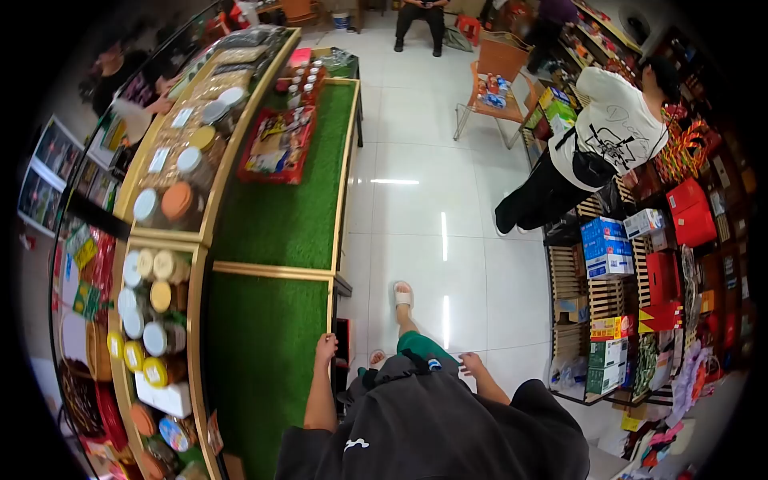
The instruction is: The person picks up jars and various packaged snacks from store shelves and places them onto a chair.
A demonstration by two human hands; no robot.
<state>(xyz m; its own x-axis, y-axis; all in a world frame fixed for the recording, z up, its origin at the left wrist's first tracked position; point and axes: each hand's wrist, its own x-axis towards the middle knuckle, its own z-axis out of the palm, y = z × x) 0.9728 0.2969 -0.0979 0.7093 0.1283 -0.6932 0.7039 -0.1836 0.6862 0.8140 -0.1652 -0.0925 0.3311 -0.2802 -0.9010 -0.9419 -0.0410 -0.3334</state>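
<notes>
My left hand (pixel 326 348) is beside the wooden edge of a display table (pixel 272 344) lined with green artificial turf. Its fingers look loosely curled, and nothing shows in them; whether it touches the edge I cannot tell. My right hand (pixel 473 365) hangs at my other side over the white tiled floor (pixel 504 320), fingers loosely stretched out, holding nothing. Below, one sandalled foot (pixel 403 294) is forward on the tiles. On the turf's far section sits a red tray (pixel 280 144) of packaged goods, with several small jars (pixel 308 84) behind it.
Lidded jars (pixel 164 296) line a raised shelf on the left. A person in a white shirt (pixel 612 120) stands at the right-hand shelves, near stacked blue boxes (pixel 606 248). Ahead are a brown chair (pixel 494 88) with items on it and a seated person (pixel 420 20).
</notes>
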